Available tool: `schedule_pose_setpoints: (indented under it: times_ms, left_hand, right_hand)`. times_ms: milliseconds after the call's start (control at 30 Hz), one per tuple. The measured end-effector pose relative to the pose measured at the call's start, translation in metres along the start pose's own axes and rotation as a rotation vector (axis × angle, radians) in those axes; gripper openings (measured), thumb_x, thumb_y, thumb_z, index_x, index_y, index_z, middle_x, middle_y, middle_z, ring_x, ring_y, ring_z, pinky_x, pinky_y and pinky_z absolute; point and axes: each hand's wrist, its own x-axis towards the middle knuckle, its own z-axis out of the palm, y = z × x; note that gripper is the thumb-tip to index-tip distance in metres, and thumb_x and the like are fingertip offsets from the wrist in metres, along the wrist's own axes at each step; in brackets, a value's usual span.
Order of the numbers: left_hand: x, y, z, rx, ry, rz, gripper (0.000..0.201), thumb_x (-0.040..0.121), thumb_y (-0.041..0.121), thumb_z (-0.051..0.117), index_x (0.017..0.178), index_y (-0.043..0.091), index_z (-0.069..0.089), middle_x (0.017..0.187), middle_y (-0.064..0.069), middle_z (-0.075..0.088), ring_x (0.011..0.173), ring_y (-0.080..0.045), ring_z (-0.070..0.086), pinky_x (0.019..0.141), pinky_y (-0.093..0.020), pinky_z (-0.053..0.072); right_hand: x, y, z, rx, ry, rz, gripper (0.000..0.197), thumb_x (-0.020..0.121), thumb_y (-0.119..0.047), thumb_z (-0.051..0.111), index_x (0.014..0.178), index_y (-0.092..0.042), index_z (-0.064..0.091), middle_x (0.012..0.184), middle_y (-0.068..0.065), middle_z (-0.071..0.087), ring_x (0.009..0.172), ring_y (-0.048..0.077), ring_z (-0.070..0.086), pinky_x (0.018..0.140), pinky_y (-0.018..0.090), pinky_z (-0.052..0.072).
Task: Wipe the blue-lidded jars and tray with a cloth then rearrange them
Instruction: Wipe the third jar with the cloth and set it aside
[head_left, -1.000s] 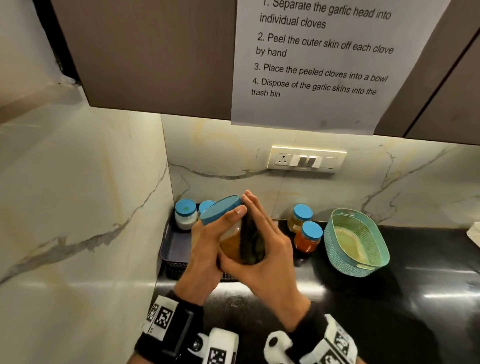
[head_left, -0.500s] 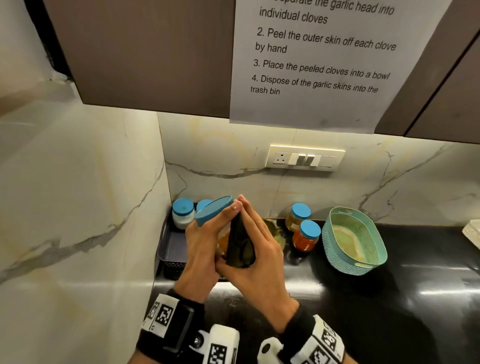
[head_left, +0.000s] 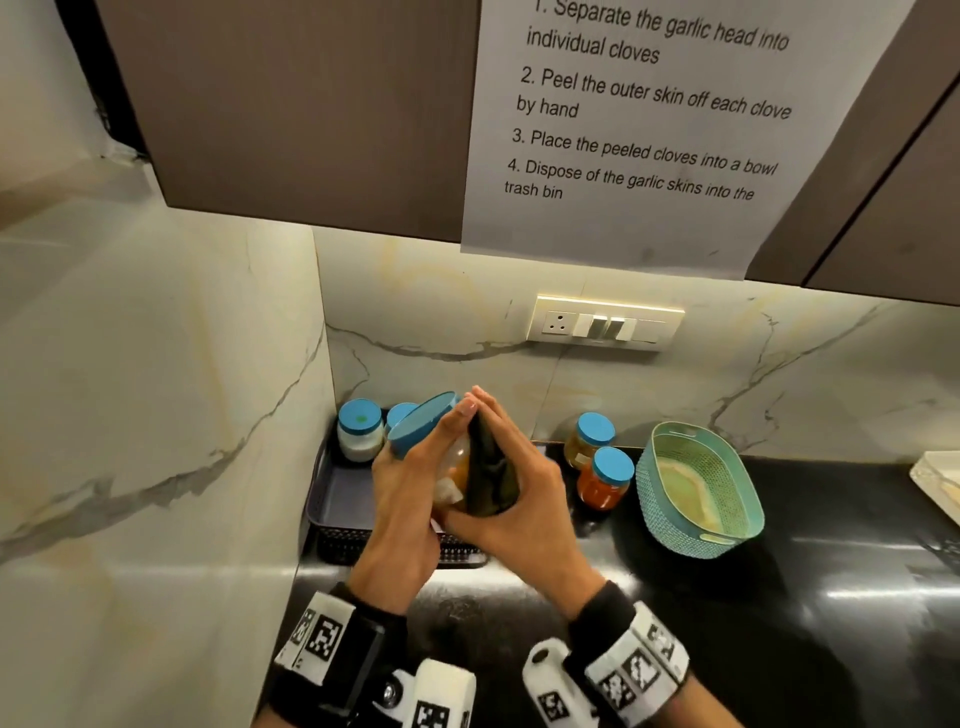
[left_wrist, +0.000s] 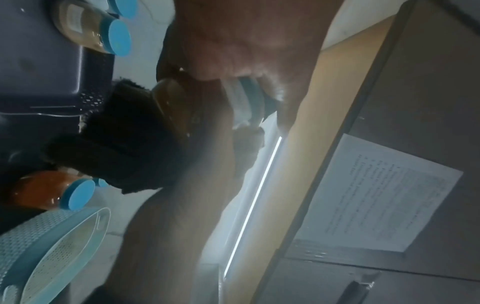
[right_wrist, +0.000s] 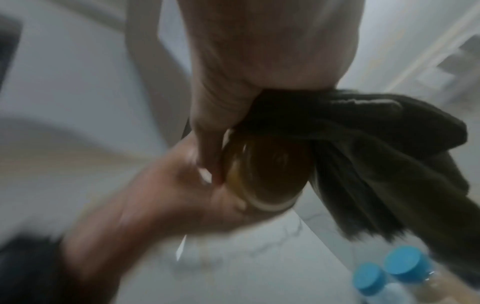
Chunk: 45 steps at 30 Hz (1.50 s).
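My left hand (head_left: 405, 483) grips a jar of amber contents (head_left: 453, 475), tilted above the tray, its blue lid (head_left: 422, 422) pointing up and left. My right hand (head_left: 519, 499) wraps a dark cloth (head_left: 488, 478) against the jar's right side, fingers lying along it up to the lid. From the right wrist, the jar's base (right_wrist: 267, 170) shows with my thumb beside it and the cloth (right_wrist: 376, 154) hanging loose. The dark tray (head_left: 337, 488) sits in the corner with a white-filled jar (head_left: 360, 428) and another blue lid (head_left: 399, 413) at its back.
Two more blue-lidded jars stand on the black counter right of the tray, one pale (head_left: 589, 439) and one orange (head_left: 605, 478). A teal basket (head_left: 696, 488) leans beside them. Marble walls close the left and back, and a cupboard hangs overhead.
My right hand has slid the cloth round and up the jar, so its fingertips now meet my left fingertips by the lid. The jar stays tilted in my left hand.
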Motion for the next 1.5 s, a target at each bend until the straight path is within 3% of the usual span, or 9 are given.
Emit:
schedule_pose_setpoints:
  times_ms: [133,267,433,567,800,1033,1167,1267,1500]
  left_hand:
    - [-0.002,0.011,-0.009,0.087,-0.16,-0.043,0.095,0.052,0.058,0.089,0.135,0.019,0.062,0.121,-0.005,0.076,0.12,-0.03,0.071,0.096,-0.055,0.06]
    - [-0.002,0.028,0.002,0.119,-0.366,-0.033,0.087,0.034,0.068,0.097,0.107,0.025,0.08,0.101,-0.003,0.08,0.095,-0.02,0.077,0.076,-0.032,0.063]
    - [-0.007,0.024,0.006,0.033,-0.308,0.042,0.07,0.051,0.048,0.095,0.111,0.016,0.078,0.1,-0.008,0.079,0.096,-0.028,0.076,0.072,-0.032,0.063]
    - [-0.009,0.019,0.003,-0.001,-0.309,0.059,0.074,0.046,0.064,0.099,0.105,0.022,0.083,0.105,-0.008,0.08,0.101,-0.027,0.078,0.079,-0.033,0.065]
    - [-0.013,0.013,0.003,0.077,-0.209,0.119,0.072,0.056,0.043,0.086,0.119,0.013,0.073,0.108,-0.004,0.081,0.103,-0.025,0.078,0.08,-0.028,0.063]
    - [-0.008,0.009,-0.005,-0.079,-0.141,0.06,0.043,0.081,0.017,0.084,0.121,0.008,0.07,0.105,-0.005,0.081,0.1,-0.024,0.079,0.073,-0.026,0.063]
    - [-0.012,0.003,-0.007,-0.007,-0.115,0.074,0.061,0.07,0.031,0.091,0.124,0.011,0.071,0.112,-0.006,0.08,0.106,-0.026,0.077,0.08,-0.033,0.064]
    - [-0.008,0.005,-0.007,-0.042,-0.107,0.044,0.063,0.067,0.034,0.091,0.122,0.008,0.073,0.112,-0.01,0.08,0.107,-0.028,0.076,0.083,-0.036,0.062]
    - [0.002,-0.002,-0.011,-0.174,0.1,-0.111,0.061,0.068,0.034,0.097,0.118,0.004,0.076,0.117,-0.017,0.078,0.109,-0.034,0.077,0.088,-0.042,0.063]
  right_hand:
    - [0.019,-0.011,-0.05,0.285,-0.145,0.277,0.087,0.066,-0.002,0.095,0.141,-0.025,0.056,0.124,-0.013,0.073,0.12,0.01,0.068,0.097,0.026,0.057]
    - [0.015,-0.02,-0.058,0.43,-0.224,0.351,0.076,0.063,-0.018,0.092,0.133,-0.024,0.063,0.121,0.004,0.075,0.119,0.027,0.07,0.097,0.041,0.059]
    - [-0.011,-0.036,-0.023,0.323,-0.021,0.113,0.09,0.074,0.006,0.09,0.151,-0.015,0.048,0.14,-0.005,0.068,0.134,0.017,0.063,0.106,0.036,0.056]
    - [-0.026,-0.031,0.009,-0.17,0.213,-0.183,0.091,0.078,-0.027,0.089,0.156,-0.013,0.044,0.166,0.002,0.042,0.154,0.022,0.039,0.119,0.047,0.044]
    - [0.008,-0.034,-0.03,0.322,-0.212,0.232,0.077,0.073,0.007,0.089,0.134,-0.03,0.06,0.125,-0.009,0.075,0.119,0.008,0.07,0.095,0.021,0.057]
    - [-0.015,-0.018,0.012,-0.117,0.066,-0.111,0.1,0.075,-0.025,0.09,0.16,-0.016,0.038,0.168,-0.005,0.037,0.155,0.017,0.037,0.12,0.046,0.044]
    - [0.011,-0.018,-0.017,0.255,-0.226,0.198,0.099,0.074,-0.006,0.092,0.156,-0.025,0.042,0.145,-0.004,0.064,0.136,0.015,0.061,0.115,0.047,0.05]
    - [0.017,-0.022,-0.016,0.263,-0.232,0.223,0.096,0.074,-0.014,0.09,0.156,-0.031,0.041,0.136,-0.007,0.069,0.128,0.013,0.066,0.108,0.039,0.055]
    - [-0.021,-0.014,0.028,-0.319,-0.038,-0.039,0.095,0.083,-0.039,0.068,0.166,-0.024,0.024,0.174,-0.012,0.02,0.16,0.005,0.017,0.128,0.043,0.031]
